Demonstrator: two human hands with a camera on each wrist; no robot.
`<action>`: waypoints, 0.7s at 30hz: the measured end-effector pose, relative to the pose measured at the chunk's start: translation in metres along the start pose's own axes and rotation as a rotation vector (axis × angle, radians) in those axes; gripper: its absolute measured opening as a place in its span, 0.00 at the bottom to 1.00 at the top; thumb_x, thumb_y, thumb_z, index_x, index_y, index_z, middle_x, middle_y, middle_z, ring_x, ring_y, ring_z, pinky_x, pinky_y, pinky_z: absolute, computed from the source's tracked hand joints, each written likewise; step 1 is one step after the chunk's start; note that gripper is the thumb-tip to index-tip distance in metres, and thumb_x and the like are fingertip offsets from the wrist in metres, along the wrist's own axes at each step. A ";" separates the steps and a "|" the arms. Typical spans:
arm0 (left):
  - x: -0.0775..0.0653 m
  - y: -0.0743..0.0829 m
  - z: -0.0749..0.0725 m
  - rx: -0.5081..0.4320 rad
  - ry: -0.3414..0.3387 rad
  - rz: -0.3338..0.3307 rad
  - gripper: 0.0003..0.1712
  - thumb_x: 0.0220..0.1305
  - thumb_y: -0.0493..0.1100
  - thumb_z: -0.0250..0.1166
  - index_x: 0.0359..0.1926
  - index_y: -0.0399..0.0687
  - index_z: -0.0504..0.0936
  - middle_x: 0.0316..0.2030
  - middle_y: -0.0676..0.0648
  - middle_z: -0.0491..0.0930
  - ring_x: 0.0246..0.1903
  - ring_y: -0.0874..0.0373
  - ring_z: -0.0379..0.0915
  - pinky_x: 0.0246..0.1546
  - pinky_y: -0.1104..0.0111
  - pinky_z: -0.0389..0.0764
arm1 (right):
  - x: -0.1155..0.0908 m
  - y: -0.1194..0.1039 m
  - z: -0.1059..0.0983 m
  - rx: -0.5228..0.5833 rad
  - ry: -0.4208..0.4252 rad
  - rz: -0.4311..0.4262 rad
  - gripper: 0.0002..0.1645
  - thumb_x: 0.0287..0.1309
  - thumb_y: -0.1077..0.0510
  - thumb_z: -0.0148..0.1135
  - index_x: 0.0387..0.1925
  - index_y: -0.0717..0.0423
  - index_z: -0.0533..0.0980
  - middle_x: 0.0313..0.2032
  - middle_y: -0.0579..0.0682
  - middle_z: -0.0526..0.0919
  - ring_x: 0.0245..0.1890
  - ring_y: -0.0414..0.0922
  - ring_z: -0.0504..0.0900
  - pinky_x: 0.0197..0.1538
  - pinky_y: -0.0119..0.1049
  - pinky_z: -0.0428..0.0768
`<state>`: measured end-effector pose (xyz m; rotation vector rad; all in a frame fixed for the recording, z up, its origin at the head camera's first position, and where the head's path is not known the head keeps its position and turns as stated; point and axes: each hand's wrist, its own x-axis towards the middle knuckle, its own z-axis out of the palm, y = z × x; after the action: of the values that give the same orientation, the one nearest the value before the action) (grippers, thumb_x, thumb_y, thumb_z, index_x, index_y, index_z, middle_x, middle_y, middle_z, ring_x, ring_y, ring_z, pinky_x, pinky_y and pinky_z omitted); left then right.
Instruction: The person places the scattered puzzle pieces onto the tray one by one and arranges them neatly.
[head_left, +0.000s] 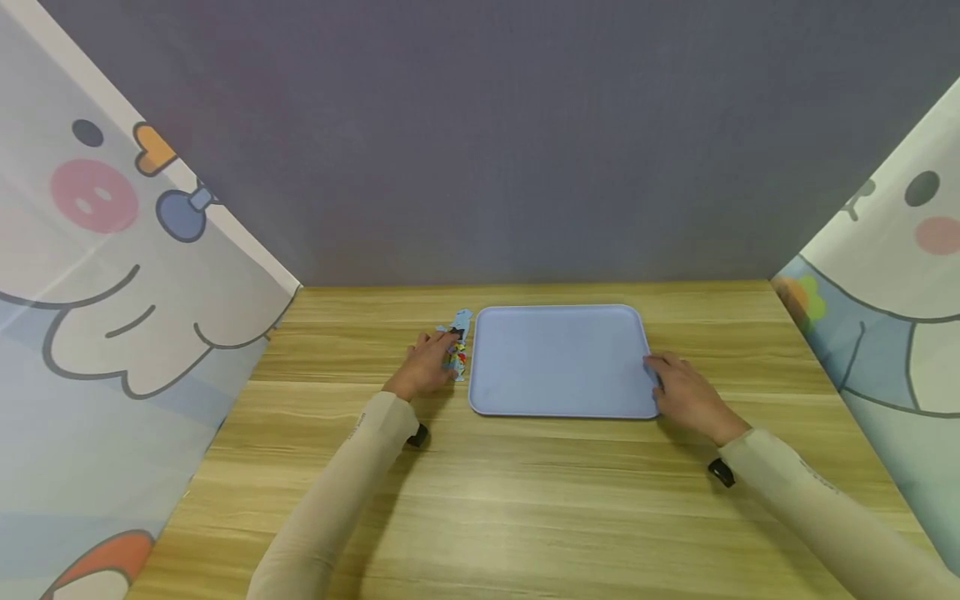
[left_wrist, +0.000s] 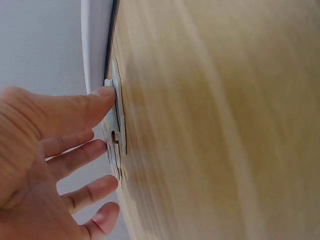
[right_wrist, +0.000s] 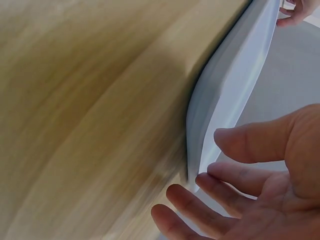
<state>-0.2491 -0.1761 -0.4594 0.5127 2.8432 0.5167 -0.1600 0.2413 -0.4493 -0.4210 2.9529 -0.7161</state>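
Note:
A pale blue rectangular tray [head_left: 558, 360] lies on the table with nothing on its bare surface. Along its left edge are several flat, colourful printed pieces [head_left: 462, 318] with knobbed outlines, like jigsaw puzzle pieces. My left hand [head_left: 424, 365] reaches over these pieces and partly hides them. In the left wrist view its thumb [left_wrist: 102, 97] is against a thin piece, and its other fingers are spread and loosely bent. My right hand [head_left: 686, 394] is at the tray's right rim. Its fingers are relaxed and apart in the right wrist view, fingertips right at the tray wall [right_wrist: 206, 117].
The wood-grain table [head_left: 525, 500] ends at a grey panel [head_left: 480, 142] at the back. Cartoon-printed cloth hangs at the left [head_left: 112, 333] and right [head_left: 892, 350]. A black wrist strap piece [head_left: 722, 472] shows under the right sleeve.

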 end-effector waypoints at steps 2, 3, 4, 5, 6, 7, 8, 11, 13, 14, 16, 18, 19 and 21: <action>0.000 0.000 -0.001 -0.002 -0.006 -0.002 0.41 0.58 0.42 0.69 0.69 0.46 0.61 0.64 0.44 0.63 0.59 0.43 0.55 0.55 0.47 0.57 | 0.000 0.001 0.000 0.004 0.001 0.008 0.29 0.55 0.70 0.53 0.59 0.78 0.63 0.58 0.71 0.64 0.57 0.69 0.63 0.57 0.61 0.62; 0.000 0.001 -0.002 0.001 -0.010 -0.003 0.41 0.57 0.42 0.69 0.69 0.46 0.61 0.64 0.44 0.63 0.59 0.44 0.55 0.55 0.47 0.57 | 0.000 0.002 0.000 0.004 0.002 0.012 0.30 0.55 0.70 0.53 0.59 0.78 0.63 0.58 0.71 0.64 0.57 0.69 0.63 0.57 0.61 0.62; 0.000 0.001 -0.002 0.005 -0.013 -0.004 0.41 0.57 0.42 0.69 0.69 0.46 0.61 0.64 0.44 0.64 0.58 0.44 0.55 0.55 0.48 0.57 | 0.000 0.003 0.000 0.002 0.002 0.014 0.30 0.55 0.69 0.54 0.59 0.78 0.63 0.57 0.71 0.64 0.57 0.69 0.63 0.57 0.61 0.62; 0.000 0.002 -0.003 0.013 -0.015 -0.004 0.41 0.57 0.43 0.70 0.69 0.46 0.61 0.63 0.44 0.64 0.58 0.44 0.56 0.54 0.49 0.58 | 0.000 0.003 0.000 0.001 0.002 0.016 0.30 0.55 0.68 0.54 0.59 0.78 0.63 0.57 0.71 0.64 0.56 0.69 0.63 0.57 0.61 0.62; 0.000 0.002 -0.003 0.022 -0.018 -0.004 0.41 0.57 0.43 0.70 0.69 0.46 0.61 0.63 0.45 0.65 0.57 0.45 0.56 0.54 0.50 0.58 | 0.000 0.003 0.001 0.000 0.003 0.017 0.30 0.55 0.68 0.55 0.59 0.78 0.63 0.57 0.71 0.64 0.56 0.69 0.63 0.56 0.61 0.62; 0.000 0.003 -0.003 0.030 -0.017 0.000 0.41 0.56 0.44 0.70 0.69 0.46 0.62 0.62 0.45 0.66 0.57 0.45 0.56 0.53 0.50 0.59 | 0.000 0.004 0.001 -0.001 0.003 0.018 0.31 0.55 0.67 0.55 0.59 0.79 0.63 0.57 0.71 0.64 0.56 0.69 0.63 0.56 0.61 0.62; 0.000 0.003 -0.003 0.036 -0.017 0.001 0.41 0.56 0.44 0.71 0.68 0.46 0.62 0.61 0.44 0.66 0.57 0.45 0.57 0.52 0.50 0.60 | 0.000 0.004 0.001 -0.001 0.004 0.019 0.31 0.55 0.66 0.56 0.59 0.79 0.63 0.57 0.71 0.64 0.56 0.69 0.64 0.56 0.61 0.63; 0.000 0.004 -0.004 0.048 -0.018 0.004 0.42 0.55 0.45 0.71 0.68 0.46 0.63 0.61 0.43 0.66 0.57 0.44 0.57 0.52 0.50 0.60 | 0.000 0.005 0.002 0.000 0.004 0.023 0.32 0.55 0.64 0.58 0.59 0.78 0.63 0.57 0.71 0.64 0.56 0.69 0.64 0.56 0.61 0.63; 0.000 0.005 -0.005 0.044 -0.023 0.003 0.42 0.55 0.45 0.71 0.68 0.46 0.63 0.63 0.42 0.65 0.59 0.43 0.56 0.54 0.48 0.59 | 0.001 0.005 0.002 0.001 0.003 0.026 0.33 0.55 0.63 0.59 0.59 0.78 0.63 0.57 0.71 0.65 0.56 0.69 0.64 0.56 0.61 0.63; 0.000 0.005 -0.005 0.045 -0.026 0.001 0.42 0.56 0.46 0.71 0.68 0.46 0.62 0.64 0.42 0.64 0.59 0.42 0.55 0.55 0.48 0.59 | 0.001 0.005 0.002 0.000 0.002 0.027 0.33 0.55 0.63 0.59 0.59 0.78 0.63 0.57 0.71 0.65 0.56 0.69 0.64 0.56 0.61 0.63; 0.001 0.005 -0.005 0.046 -0.032 0.000 0.42 0.56 0.46 0.71 0.68 0.47 0.62 0.65 0.42 0.62 0.61 0.42 0.54 0.57 0.46 0.57 | 0.001 0.005 0.002 -0.003 0.001 0.030 0.33 0.55 0.62 0.59 0.59 0.78 0.63 0.57 0.71 0.65 0.57 0.69 0.63 0.56 0.61 0.63; 0.002 0.005 -0.005 0.050 -0.033 0.004 0.42 0.56 0.46 0.71 0.68 0.46 0.62 0.65 0.42 0.62 0.61 0.41 0.54 0.57 0.46 0.56 | 0.001 0.006 0.003 -0.005 0.002 0.030 0.33 0.56 0.62 0.59 0.59 0.77 0.63 0.57 0.70 0.65 0.57 0.68 0.63 0.56 0.61 0.63; 0.002 0.005 -0.005 0.055 -0.030 0.007 0.41 0.55 0.46 0.71 0.68 0.46 0.63 0.65 0.42 0.63 0.61 0.41 0.54 0.57 0.46 0.57 | 0.001 0.006 0.003 -0.006 0.002 0.029 0.33 0.56 0.62 0.59 0.59 0.78 0.63 0.57 0.71 0.65 0.57 0.68 0.63 0.56 0.61 0.63; 0.003 0.005 -0.005 0.060 -0.025 0.009 0.41 0.55 0.46 0.71 0.67 0.46 0.64 0.65 0.43 0.64 0.60 0.42 0.55 0.57 0.46 0.57 | 0.001 0.008 0.003 -0.005 0.001 0.030 0.32 0.57 0.63 0.58 0.59 0.78 0.63 0.57 0.71 0.65 0.57 0.68 0.63 0.57 0.61 0.62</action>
<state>-0.2517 -0.1718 -0.4534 0.5386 2.8409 0.4250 -0.1629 0.2462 -0.4557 -0.3757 2.9561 -0.7053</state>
